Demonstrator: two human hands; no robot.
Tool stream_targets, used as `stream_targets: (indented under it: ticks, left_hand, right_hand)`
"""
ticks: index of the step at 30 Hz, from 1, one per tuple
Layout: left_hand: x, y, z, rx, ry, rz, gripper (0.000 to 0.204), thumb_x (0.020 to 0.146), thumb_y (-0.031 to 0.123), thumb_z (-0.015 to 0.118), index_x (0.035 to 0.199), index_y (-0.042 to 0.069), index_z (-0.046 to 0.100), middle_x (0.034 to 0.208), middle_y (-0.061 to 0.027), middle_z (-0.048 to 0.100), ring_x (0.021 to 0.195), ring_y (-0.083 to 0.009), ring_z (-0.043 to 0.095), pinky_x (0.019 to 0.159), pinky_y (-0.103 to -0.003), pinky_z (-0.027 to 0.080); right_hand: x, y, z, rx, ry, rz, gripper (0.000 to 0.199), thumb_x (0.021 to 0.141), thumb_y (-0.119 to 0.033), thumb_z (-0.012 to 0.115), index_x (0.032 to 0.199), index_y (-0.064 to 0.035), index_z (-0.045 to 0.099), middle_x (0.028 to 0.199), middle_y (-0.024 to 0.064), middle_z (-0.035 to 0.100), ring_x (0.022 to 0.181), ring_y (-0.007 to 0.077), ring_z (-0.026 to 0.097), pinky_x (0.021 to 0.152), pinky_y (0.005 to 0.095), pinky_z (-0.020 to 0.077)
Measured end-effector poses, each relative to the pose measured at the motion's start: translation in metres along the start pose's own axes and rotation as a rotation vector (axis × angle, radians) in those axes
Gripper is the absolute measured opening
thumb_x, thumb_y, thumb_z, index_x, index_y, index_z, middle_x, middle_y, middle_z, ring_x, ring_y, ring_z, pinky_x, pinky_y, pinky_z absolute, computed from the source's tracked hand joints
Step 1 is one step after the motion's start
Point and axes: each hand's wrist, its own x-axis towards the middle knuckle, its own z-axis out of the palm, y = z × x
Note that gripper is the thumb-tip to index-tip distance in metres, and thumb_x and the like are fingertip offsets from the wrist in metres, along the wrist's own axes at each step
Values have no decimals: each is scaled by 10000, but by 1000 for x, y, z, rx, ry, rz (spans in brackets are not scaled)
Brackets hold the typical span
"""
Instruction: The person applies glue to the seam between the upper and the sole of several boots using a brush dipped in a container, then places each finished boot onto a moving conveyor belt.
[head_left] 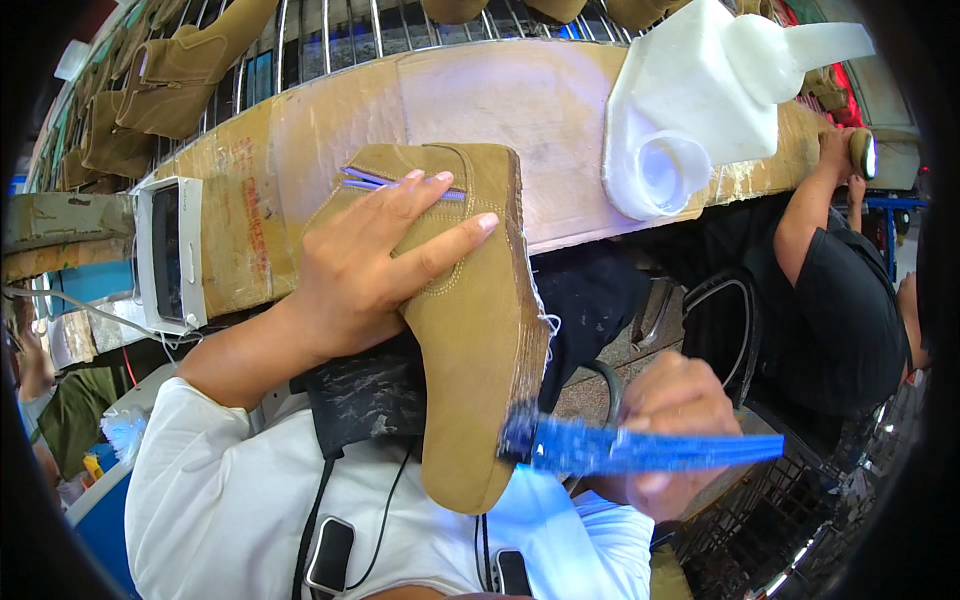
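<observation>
A stack of tan suede-like boot uppers [465,350] lies between the worktop edge and my lap, its many layered edges on the right side, with pale loose threads there. My left hand [365,265] spreads its fingers over the top layer beside a purple zipper [440,193] and grips the stack; its thumb is hidden. In my right hand [680,415], somewhat blurred, is a blue-handled brush [590,448]. The brush's dark bristles touch the layered edge near the lower end of the stack. Whitish residue coats the handle.
A cardboard-covered worktop [340,110] spans the front. On its right stands a white plastic container [690,90] with a round opening; at its left end, a phone in a white frame [170,255]. More tan uppers [180,75] rest on a metal rack. A co-worker [840,310] sits at right.
</observation>
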Motion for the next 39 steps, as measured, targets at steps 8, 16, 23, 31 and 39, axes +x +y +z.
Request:
stream_targets:
  ticks: [8,16,23,31,39]
  left_hand:
    - [9,3,-5,14,-22,-49,642,628,148,753,1239,211,564,1166,-134,607,1000,-302,627,770,-381,512]
    - [15,10,-6,14,-25,-91,655,625,105,727,1243,251,566,1145,-117,613,991,-294,627,757,-384,515]
    - [29,17,-14,60,-113,-75,622,631,134,776,1217,195,575,1163,-132,619,1011,-300,625,815,-381,504]
    - [46,19,-15,33,-115,-101,654,633,145,744,1251,240,550,1097,-119,634,931,-303,640,748,-388,519]
    - [68,14,-19,-133,-145,-131,717,575,119,776,1243,203,530,1050,-76,654,906,-293,640,719,-395,515]
  right_hand:
    - [-33,30,34,-88,360,-443,218,800,-69,682,951,37,567,900,129,520,760,227,592,547,260,578]
    - [-12,28,9,-293,399,41,417,812,-422,649,845,-13,573,810,97,529,737,197,517,644,296,402]
    - [0,4,-6,32,295,-11,331,782,-306,732,798,10,635,731,95,568,590,153,529,507,244,400]
    - [-5,-8,-21,-118,273,-236,323,809,-297,725,871,4,626,740,96,590,576,145,555,506,226,423]
    - [26,-25,-30,-494,201,-475,337,796,-347,719,869,-34,615,711,55,556,564,151,550,506,241,404]
